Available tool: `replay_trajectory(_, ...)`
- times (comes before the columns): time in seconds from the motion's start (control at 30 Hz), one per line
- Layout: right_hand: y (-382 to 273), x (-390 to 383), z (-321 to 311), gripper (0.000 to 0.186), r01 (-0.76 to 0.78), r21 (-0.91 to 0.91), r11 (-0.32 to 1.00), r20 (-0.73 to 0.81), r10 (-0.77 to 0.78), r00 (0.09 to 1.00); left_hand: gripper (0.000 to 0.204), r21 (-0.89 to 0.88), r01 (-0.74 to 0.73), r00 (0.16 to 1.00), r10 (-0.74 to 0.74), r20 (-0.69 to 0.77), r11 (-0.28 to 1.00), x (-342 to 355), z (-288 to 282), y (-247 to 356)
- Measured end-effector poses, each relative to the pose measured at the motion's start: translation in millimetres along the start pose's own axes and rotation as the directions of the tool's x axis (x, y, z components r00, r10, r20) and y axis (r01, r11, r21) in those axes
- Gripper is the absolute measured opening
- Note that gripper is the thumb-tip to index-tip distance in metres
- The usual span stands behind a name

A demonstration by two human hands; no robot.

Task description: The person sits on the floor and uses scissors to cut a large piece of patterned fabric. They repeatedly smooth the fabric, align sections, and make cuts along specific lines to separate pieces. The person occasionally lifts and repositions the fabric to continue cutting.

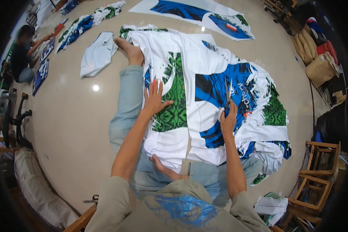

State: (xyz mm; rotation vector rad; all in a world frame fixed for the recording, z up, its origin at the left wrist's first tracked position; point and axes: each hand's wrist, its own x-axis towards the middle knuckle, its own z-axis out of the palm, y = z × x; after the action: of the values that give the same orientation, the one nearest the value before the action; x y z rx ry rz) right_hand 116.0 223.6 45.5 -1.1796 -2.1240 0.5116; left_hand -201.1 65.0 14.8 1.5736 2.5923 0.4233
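Note:
A large heap of printed white fabric [162,44] with green and blue patterns lies over my legs and the floor. My left hand [155,99] rests flat on it with fingers spread, beside a green patterned strip [176,98]. In my right hand [228,116] is a pair of scissors [229,91], blades pointing away from me over the blue printed panel [214,83]. A small bit of white cloth shows by my right thumb. Below the right hand, a cut edge runs down between the white pieces.
Cut printed panels [189,11] lie on the floor ahead, a white piece [98,56] by my foot. A person [23,54] crouches at far left among fabric pieces. Wooden frames [317,174] and paper bags [321,69] line the right; a second pair of scissors [92,199] lies lower left.

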Motion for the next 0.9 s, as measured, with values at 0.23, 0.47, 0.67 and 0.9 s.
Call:
replay_trajectory(0.23, 50, -20, -13, 0.060, -0.181, -0.225, 0.957, -0.122, 0.157, 0.980, 0.122, -0.133, 0.239, 0.965, -0.220, 0.143, 0.962, -55, -3, 15)
replay_trajectory(0.47, 39, -74, -59, 0.057, -0.400, -0.252, 0.881, -0.137, 0.377, 0.916, 0.117, -0.089, 0.377, 0.913, -0.354, 0.203, 0.922, -156, -4, 61)
replay_trajectory(0.67, 8, -48, -42, 0.054, -0.210, 0.073, 0.975, -0.116, 0.217, 0.969, 0.099, -0.227, 0.211, 0.977, -0.208, 0.041, 0.951, -107, -39, 62)
replay_trajectory(0.9, 0, 21, 40, 0.055, 0.069, 0.026, 0.997, 0.055, -0.071, 0.996, 0.090, -0.006, 0.070, 0.994, -0.069, 0.089, 0.998, 37, 25, 0)
